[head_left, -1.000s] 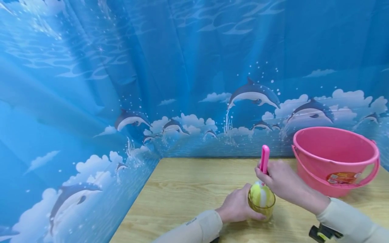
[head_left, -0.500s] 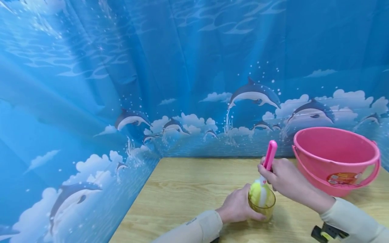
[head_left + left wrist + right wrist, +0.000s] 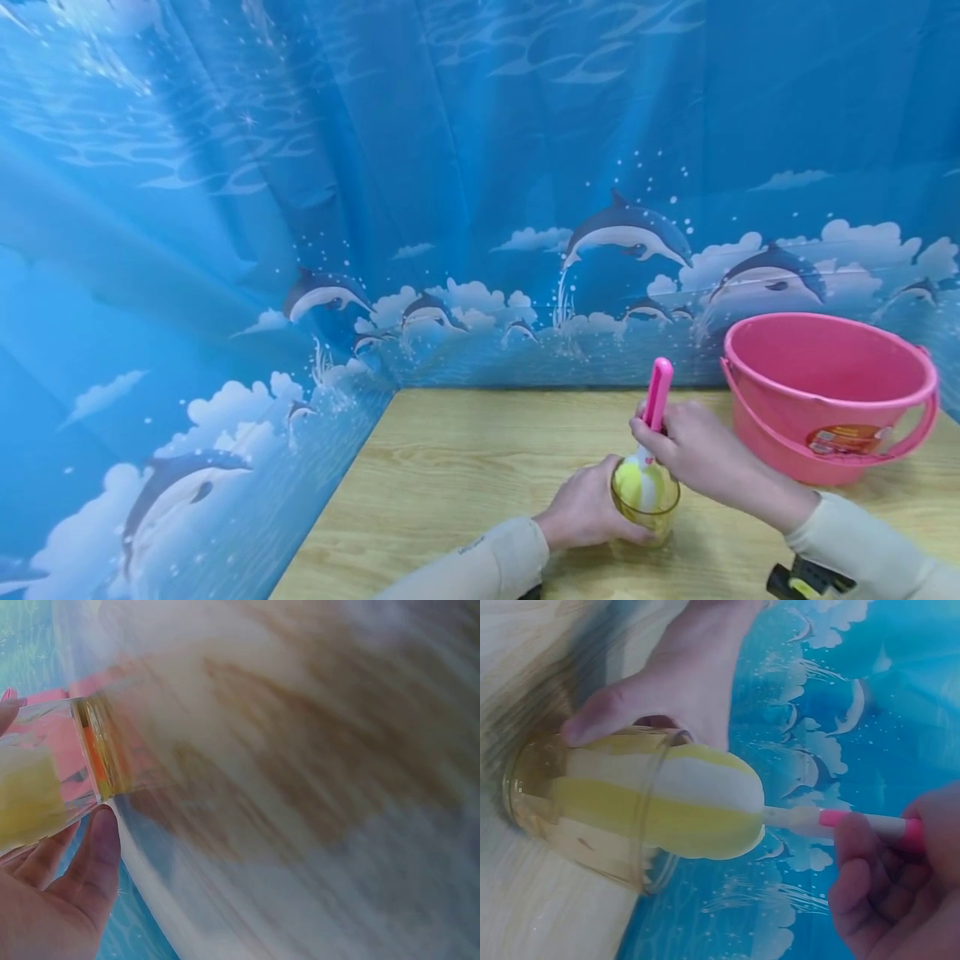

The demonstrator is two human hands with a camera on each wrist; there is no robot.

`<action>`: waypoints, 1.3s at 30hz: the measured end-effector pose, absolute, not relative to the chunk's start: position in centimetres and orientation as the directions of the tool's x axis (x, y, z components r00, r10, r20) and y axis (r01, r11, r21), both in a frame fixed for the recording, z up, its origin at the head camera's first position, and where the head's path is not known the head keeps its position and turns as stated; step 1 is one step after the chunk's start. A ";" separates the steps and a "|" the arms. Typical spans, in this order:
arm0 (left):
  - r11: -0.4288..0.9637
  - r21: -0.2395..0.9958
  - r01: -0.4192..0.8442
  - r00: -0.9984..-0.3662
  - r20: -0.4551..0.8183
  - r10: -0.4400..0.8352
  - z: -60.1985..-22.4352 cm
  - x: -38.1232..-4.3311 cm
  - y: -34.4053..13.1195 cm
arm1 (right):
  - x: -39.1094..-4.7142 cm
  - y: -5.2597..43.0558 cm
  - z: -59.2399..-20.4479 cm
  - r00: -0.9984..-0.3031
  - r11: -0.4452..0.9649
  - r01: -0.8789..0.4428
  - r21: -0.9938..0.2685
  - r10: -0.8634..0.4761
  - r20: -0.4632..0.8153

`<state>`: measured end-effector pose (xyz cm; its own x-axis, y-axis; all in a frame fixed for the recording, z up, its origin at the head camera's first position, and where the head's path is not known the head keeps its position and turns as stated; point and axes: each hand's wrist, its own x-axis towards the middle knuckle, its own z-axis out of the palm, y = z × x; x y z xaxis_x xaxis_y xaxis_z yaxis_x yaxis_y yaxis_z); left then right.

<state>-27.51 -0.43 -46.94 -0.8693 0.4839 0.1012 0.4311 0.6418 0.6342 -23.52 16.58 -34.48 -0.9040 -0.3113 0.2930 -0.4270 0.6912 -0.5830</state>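
An amber see-through glass stands upright on the wooden table, and my left hand grips its side. In the left wrist view, the thumb and fingers of that hand lie round the glass. My right hand holds the pink and white handle of a bottle brush above the rim. The brush's yellow and white sponge head is partly inside the glass, its upper end sticking out past the rim. Pinched between thumb and fingers, the handle tilts slightly.
A pink bucket with its handle hanging down stands right of the hands, close to the right forearm. Behind the wooden table hangs a blue dolphin-print curtain.
The right hand and brush rose and tilted right half a second ago, then came back down and left, the sponge sinking deeper into the glass. The left hand stayed put.
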 end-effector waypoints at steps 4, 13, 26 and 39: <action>0.614 0.669 0.419 -0.868 0.096 0.488 -47.0 -27.6 -0.4 | -23.4 16.8 -33.9 -0.905 0.676 -0.426 -0.601 -0.311 0.292; 0.494 0.765 0.413 -0.836 0.103 0.539 -47.2 -27.9 -0.4 | -23.2 16.8 -33.6 -0.895 0.669 -0.445 -0.596 -0.323 0.307; 0.431 0.825 0.367 -0.834 0.087 0.545 -47.1 -27.7 -0.1 | -23.3 16.7 -34.4 -0.888 0.665 -0.460 -0.589 -0.329 0.321; 0.499 0.779 0.381 -0.844 0.073 0.531 -46.8 -27.8 -0.2 | -23.0 16.7 -35.3 -0.838 0.662 -0.544 -0.515 -0.407 0.362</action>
